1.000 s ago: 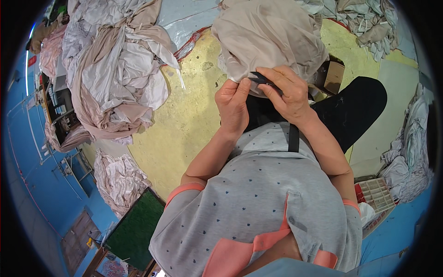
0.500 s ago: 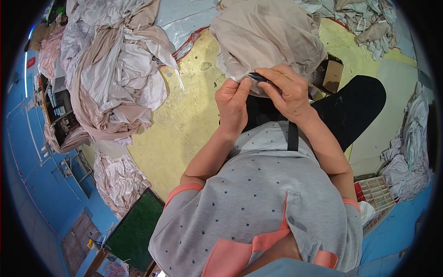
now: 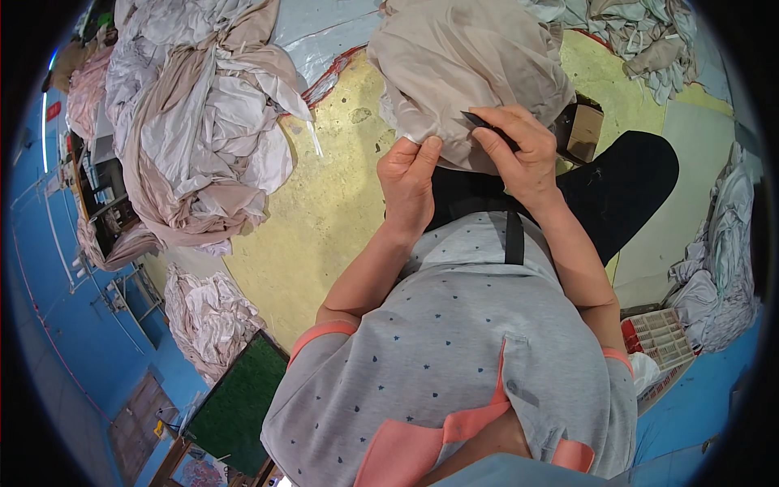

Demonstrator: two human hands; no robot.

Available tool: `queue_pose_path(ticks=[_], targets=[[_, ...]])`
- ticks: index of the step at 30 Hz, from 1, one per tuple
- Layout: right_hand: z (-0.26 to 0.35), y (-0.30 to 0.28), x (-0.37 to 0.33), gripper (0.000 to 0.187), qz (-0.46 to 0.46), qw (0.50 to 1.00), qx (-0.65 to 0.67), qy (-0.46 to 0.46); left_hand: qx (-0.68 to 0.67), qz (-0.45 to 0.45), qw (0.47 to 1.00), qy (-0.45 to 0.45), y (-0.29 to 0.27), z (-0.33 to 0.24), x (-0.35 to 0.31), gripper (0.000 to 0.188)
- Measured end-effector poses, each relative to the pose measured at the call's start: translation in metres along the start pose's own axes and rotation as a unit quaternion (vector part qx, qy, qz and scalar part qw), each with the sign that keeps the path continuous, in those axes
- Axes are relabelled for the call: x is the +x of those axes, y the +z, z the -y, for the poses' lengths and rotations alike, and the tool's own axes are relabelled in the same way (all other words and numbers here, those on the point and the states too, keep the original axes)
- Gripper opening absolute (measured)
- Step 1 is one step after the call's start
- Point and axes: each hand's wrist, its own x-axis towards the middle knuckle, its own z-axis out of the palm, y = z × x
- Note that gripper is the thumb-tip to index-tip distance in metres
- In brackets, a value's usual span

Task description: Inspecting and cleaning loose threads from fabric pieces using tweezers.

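Note:
A large heap of thin beige fabric [image 3: 471, 65] lies over my lap and beyond it. My left hand [image 3: 407, 174] is closed at its near edge, pinching the fabric between thumb and fingers. To its right, my right hand [image 3: 523, 154] is closed around small black thread snips [image 3: 477, 120], most of which my fingers hide. Their dark pointed tip sticks out to the left, over the fabric and apart from my left thumb. Whether the blades are parted I cannot tell.
Big piles of white and beige cloth [image 3: 219, 122] lie to the left on the yellowish floor [image 3: 308, 211]. An open cardboard box [image 3: 584, 134] stands just right of the fabric. A plastic crate [image 3: 661, 337] and more pale cloth [image 3: 718, 260] are at the right. At lower left is a green board [image 3: 239, 406].
My right hand has moved a little right, taking the snips away from my left thumb and the pinched edge. My left hand keeps its place and its pinch.

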Motion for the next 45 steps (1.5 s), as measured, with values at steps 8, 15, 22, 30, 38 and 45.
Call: queue_pose_path(ticks=[8,15,22,30,38,45], targets=[[0.001,0.001,-0.007,0.029,0.049,0.995,-0.063,-0.058,-0.006,-0.021,1.0,-0.013,0.003,0.0,0.002,0.011],[-0.002,0.002,-0.01,0.03,0.044,0.993,-0.077,-0.079,-0.023,-0.024,0.999,-0.036,0.003,-0.001,0.001,0.009],[0.0,0.002,-0.011,0.031,0.041,0.996,-0.059,-0.06,-0.037,-0.022,0.998,-0.05,0.007,-0.004,0.0,0.01],[-0.002,0.005,-0.011,0.03,0.036,0.997,-0.051,-0.055,-0.052,-0.038,0.996,-0.066,0.008,-0.003,0.001,0.008],[-0.001,0.007,-0.013,0.03,0.028,0.997,-0.053,-0.056,-0.058,-0.044,0.994,-0.084,0.007,-0.003,0.0,0.007],[-0.004,0.007,-0.012,0.028,0.029,0.997,-0.049,-0.055,-0.04,-0.057,0.994,-0.089,0.004,-0.001,0.001,0.01]])
